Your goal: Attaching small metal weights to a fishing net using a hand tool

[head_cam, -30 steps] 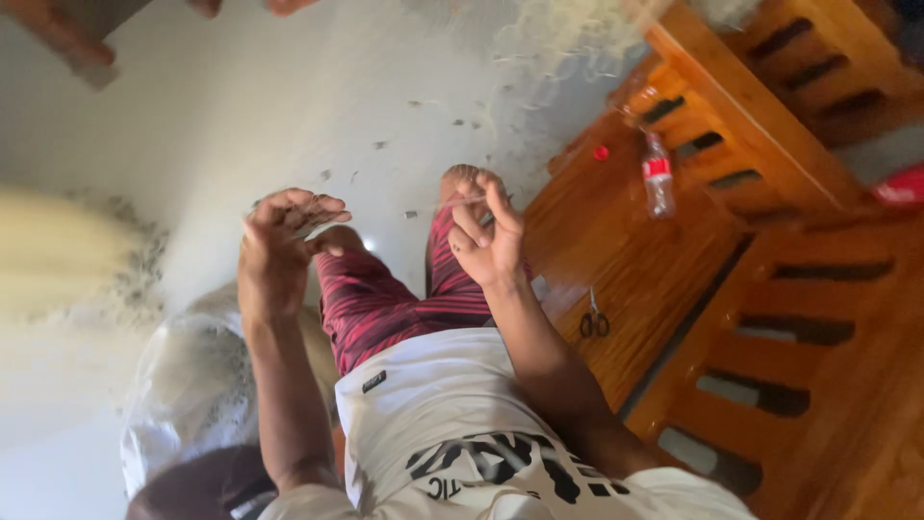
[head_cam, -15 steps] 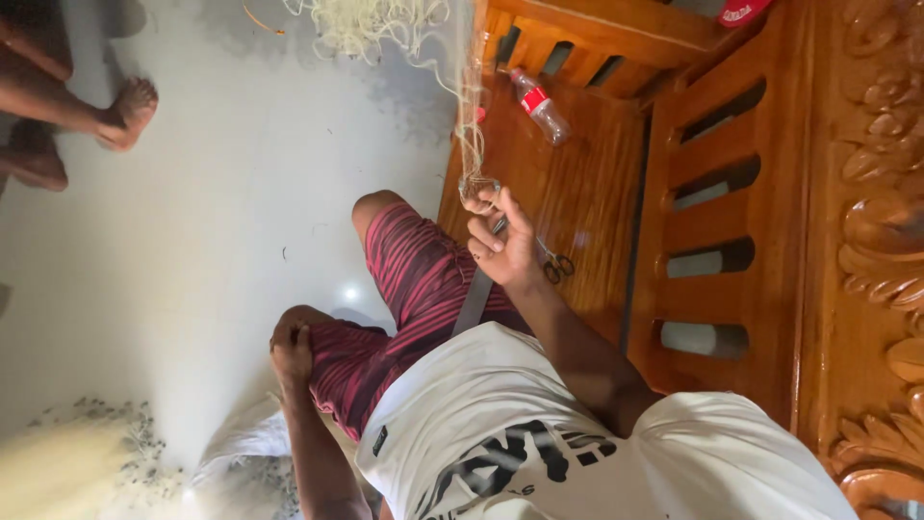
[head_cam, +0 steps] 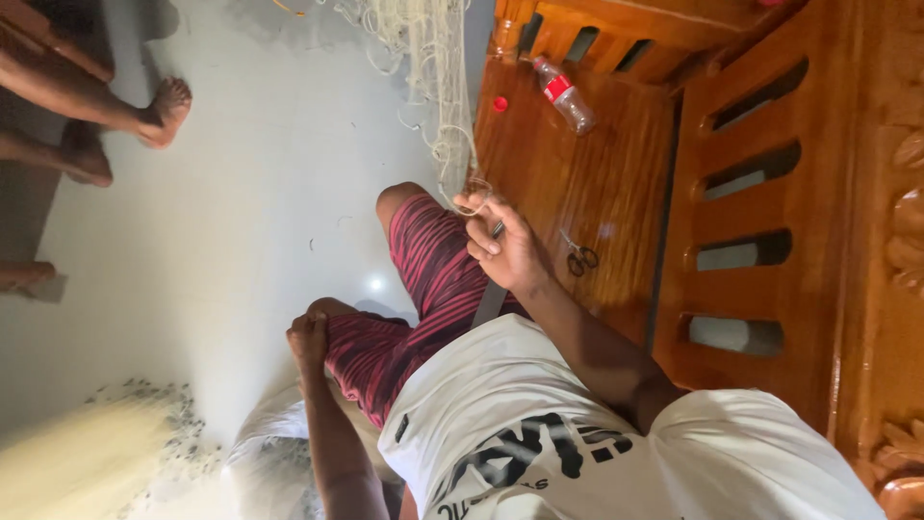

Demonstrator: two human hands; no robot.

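Note:
My right hand [head_cam: 505,248] is closed on a loop of pale fishing net [head_cam: 435,67] that trails away across the floor. A thin dark tool [head_cam: 497,229] is pinched between its fingers. The hand hovers above my right thigh in red striped shorts [head_cam: 433,260], at the edge of the wooden bench [head_cam: 616,183]. A flat grey strip [head_cam: 489,302] lies on my thigh under the wrist. My left hand [head_cam: 308,335] is a closed fist resting on my left knee; nothing shows in it.
On the bench lie small scissors [head_cam: 580,258], a plastic bottle with a red label [head_cam: 566,94] and a loose red cap [head_cam: 500,103]. Another person's bare feet [head_cam: 159,111] are at the far left. A blurred net heap [head_cam: 96,453] and a white sack [head_cam: 274,443] lie beside me.
Both hands were raised together a second ago. The left hand has dropped to my knee as a fist. The right hand has reached out to the net by the bench.

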